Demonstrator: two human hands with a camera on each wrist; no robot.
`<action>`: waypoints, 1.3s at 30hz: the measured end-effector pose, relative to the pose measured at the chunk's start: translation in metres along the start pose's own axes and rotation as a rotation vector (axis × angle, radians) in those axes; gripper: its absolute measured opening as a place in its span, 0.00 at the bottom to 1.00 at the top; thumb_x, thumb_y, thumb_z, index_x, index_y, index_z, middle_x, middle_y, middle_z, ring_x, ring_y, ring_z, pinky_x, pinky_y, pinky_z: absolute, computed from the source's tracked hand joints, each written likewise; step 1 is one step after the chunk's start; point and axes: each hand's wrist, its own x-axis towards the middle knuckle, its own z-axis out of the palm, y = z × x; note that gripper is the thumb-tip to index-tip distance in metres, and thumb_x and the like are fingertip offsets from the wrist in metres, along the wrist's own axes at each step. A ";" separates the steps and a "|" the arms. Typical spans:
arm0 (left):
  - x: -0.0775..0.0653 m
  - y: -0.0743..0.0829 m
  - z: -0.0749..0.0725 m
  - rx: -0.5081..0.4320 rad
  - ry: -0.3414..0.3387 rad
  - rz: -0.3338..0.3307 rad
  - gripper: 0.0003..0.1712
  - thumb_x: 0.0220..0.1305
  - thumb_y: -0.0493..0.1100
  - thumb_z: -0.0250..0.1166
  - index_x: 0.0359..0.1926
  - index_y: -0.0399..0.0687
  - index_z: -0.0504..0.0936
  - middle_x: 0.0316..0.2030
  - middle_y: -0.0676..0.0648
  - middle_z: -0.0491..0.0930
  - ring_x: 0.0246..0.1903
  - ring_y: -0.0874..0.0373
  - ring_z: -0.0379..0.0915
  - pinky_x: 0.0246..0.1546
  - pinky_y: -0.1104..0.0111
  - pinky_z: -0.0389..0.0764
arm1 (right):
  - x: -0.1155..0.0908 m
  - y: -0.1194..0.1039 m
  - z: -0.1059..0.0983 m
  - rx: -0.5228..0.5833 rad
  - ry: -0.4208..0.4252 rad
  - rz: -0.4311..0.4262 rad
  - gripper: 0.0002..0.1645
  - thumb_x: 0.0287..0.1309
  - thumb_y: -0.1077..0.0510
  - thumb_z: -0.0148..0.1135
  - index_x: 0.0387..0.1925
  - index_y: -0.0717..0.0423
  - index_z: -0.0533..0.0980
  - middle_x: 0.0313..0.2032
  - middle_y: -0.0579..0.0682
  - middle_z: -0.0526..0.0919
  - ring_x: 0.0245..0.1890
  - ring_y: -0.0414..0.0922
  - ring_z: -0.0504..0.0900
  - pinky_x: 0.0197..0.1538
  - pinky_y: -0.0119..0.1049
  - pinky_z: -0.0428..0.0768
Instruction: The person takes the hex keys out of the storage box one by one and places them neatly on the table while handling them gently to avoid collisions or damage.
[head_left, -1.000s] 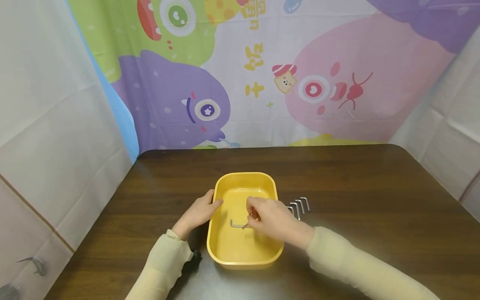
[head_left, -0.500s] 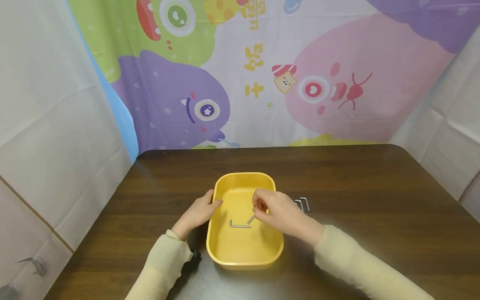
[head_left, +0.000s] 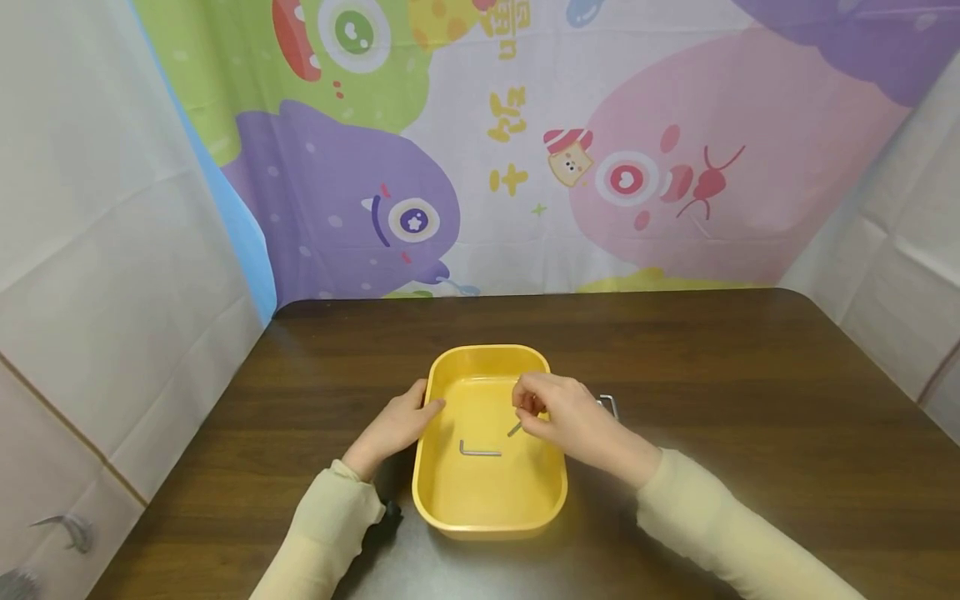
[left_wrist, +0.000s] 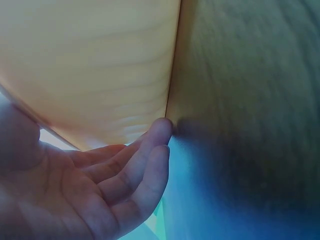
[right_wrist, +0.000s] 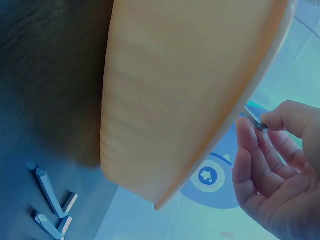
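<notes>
A yellow plastic tray (head_left: 489, 527) stands on the table. My left hand (head_left: 395, 425) holds its left side, thumb over the rim; in the left wrist view the fingers (left_wrist: 159, 131) touch the outer wall near the table. Inside the tray lies one L-shaped hex key (head_left: 480, 453). Above the tray's right half, my right hand (head_left: 566, 417) pinches another hex key (head_left: 514, 430) between thumb and fingertips; most of it is hidden in the head view, while the right wrist view shows part of this held key (right_wrist: 255, 119) beyond the rim.
More hex keys (right_wrist: 47, 192) lie on the dark wooden table (head_left: 712, 400) right of the tray, partly hidden behind my right hand in the head view. A printed cartoon curtain (head_left: 517, 233) hangs at the table's back edge. White cloth (head_left: 112, 233) hangs at the left.
My right hand has moved right and slightly away with its hex key, which has drawn apart from the key lying in the tray. The left hand and tray stay put.
</notes>
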 end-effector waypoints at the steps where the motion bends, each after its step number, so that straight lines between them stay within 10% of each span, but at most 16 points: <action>1: 0.000 0.000 0.000 0.001 0.000 0.000 0.25 0.66 0.48 0.49 0.58 0.38 0.64 0.38 0.42 0.79 0.30 0.58 0.77 0.35 0.64 0.76 | 0.000 0.000 0.000 0.000 0.003 0.005 0.05 0.49 0.65 0.60 0.28 0.54 0.72 0.25 0.42 0.73 0.26 0.39 0.73 0.31 0.25 0.73; 39: 0.000 -0.002 0.001 -0.005 -0.004 -0.002 0.25 0.67 0.49 0.49 0.59 0.39 0.64 0.39 0.42 0.79 0.31 0.57 0.77 0.36 0.63 0.76 | -0.017 0.047 -0.045 -0.075 0.077 0.194 0.11 0.41 0.68 0.63 0.28 0.53 0.73 0.26 0.43 0.76 0.26 0.37 0.74 0.31 0.31 0.75</action>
